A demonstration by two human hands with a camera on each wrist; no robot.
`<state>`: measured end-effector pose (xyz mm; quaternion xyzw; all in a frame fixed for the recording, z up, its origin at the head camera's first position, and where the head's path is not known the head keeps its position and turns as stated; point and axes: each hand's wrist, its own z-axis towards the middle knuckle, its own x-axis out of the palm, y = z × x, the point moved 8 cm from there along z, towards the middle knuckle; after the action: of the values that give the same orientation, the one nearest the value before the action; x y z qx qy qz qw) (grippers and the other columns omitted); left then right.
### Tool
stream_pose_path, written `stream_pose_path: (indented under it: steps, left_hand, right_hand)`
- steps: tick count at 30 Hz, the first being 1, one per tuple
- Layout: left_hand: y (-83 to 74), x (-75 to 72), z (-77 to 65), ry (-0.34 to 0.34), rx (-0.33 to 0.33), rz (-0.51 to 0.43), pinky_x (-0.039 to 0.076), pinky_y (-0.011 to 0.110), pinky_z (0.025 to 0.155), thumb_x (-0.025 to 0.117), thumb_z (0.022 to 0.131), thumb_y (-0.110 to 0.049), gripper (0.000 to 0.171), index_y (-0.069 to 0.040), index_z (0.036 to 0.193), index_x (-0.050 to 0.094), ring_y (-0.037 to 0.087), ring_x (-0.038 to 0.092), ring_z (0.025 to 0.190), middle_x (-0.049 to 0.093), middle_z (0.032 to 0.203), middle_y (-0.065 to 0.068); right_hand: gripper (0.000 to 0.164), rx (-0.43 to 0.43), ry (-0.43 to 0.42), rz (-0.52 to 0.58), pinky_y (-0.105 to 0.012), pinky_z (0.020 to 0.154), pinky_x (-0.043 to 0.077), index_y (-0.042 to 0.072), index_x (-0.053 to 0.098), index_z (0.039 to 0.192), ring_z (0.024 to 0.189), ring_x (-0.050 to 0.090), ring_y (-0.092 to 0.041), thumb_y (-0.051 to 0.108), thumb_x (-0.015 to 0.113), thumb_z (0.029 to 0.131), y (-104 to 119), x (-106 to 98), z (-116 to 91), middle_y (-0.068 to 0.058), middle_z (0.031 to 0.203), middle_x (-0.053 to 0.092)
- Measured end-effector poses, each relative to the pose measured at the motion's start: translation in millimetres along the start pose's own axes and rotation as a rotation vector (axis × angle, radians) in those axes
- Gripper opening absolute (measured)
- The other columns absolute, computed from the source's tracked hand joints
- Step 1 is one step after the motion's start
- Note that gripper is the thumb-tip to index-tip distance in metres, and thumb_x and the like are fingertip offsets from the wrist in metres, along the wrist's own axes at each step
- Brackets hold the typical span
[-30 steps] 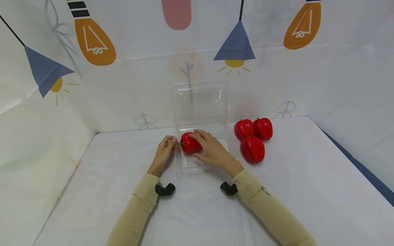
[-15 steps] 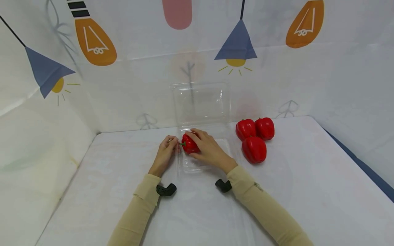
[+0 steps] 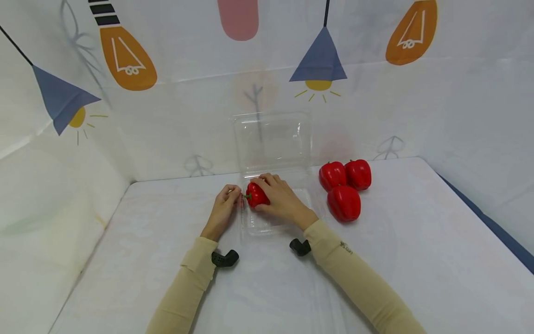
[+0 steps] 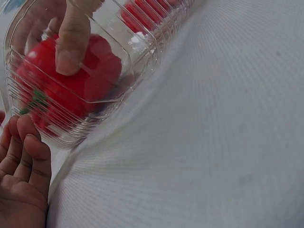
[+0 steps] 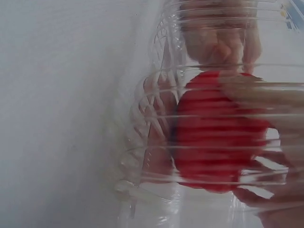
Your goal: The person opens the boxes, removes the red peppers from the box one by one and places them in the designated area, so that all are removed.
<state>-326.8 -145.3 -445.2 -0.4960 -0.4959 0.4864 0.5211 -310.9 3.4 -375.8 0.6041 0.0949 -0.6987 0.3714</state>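
Observation:
In the head view, a red bell pepper (image 3: pixel 255 195) with a green stem lies on its side in the left part of a clear plastic clamshell container (image 3: pixel 267 228), its stem pointing left. My right hand (image 3: pixel 284 200) grips this pepper from the right, thumb in front and fingers over the top. At the container's left edge, my left hand (image 3: pixel 223 208) pinches the rim with bent fingers. The left wrist view shows the left hand's fingertips (image 4: pixel 31 138) against the ribbed wall beside the stem. Through that wall, the right thumb (image 4: pixel 71 52) presses on the pepper.
The container's transparent lid (image 3: pixel 273 141) stands raised against the printed backdrop. Several more things are around: a cluster of three red bell peppers (image 3: pixel 344 203) sits right of the container. White cloth (image 3: pixel 267 287) covers the table.
My right hand has shifted the gripped bell pepper slightly left within the container, closer to the left hand. The left hand stays at the rim.

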Motion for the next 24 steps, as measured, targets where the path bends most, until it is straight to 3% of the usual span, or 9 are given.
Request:
stream_pose_path:
  steps: [6,11,21,24]
  left_hand:
    - [-8.7,2.5,-5.3,0.031,-0.017,-0.015,0.043,0.020,0.066,0.046,0.100,-0.020,0.027,0.004,0.112,0.045,0.006,0.052,0.065,0.055,0.069,-0.006]
    - [-22.2,6.6,-12.7,0.047,-0.003,-0.003,0.044,0.019,0.065,0.044,0.101,-0.018,0.024,0.004,0.111,0.045,0.005,0.052,0.066,0.055,0.070,-0.007]
    - [-23.6,5.9,-14.2,0.033,0.002,0.008,0.043,0.019,0.068,0.045,0.100,-0.017,0.027,0.007,0.112,0.045,0.007,0.052,0.066,0.055,0.070,-0.005]
    - [-14.1,2.7,-9.0,0.006,0.011,0.011,0.044,0.019,0.068,0.047,0.100,-0.020,0.023,0.002,0.108,0.047,0.007,0.051,0.066,0.055,0.071,-0.005]
  right_hand:
    - [0.070,0.022,-0.015,0.021,-0.040,0.095,0.047,0.022,0.044,0.134,0.119,0.043,-0.021,0.039,0.079,0.075,0.1,-3.1,-0.2,-0.004,0.127,0.046]
    - [0.069,0.036,-0.048,0.019,-0.039,0.089,0.052,0.023,0.045,0.131,0.117,0.045,-0.020,0.043,0.078,0.074,-0.6,-8.9,-3.0,-0.002,0.126,0.047]
    - [0.064,-0.005,-0.141,0.036,-0.036,0.083,0.055,0.021,0.047,0.129,0.113,0.047,-0.019,0.042,0.074,0.075,4.4,-25.0,-11.2,-0.002,0.123,0.049]
    - [0.064,-0.004,-0.158,0.048,-0.035,0.081,0.055,0.021,0.047,0.128,0.112,0.047,-0.018,0.042,0.074,0.074,2.9,-28.0,-14.5,-0.001,0.123,0.049]
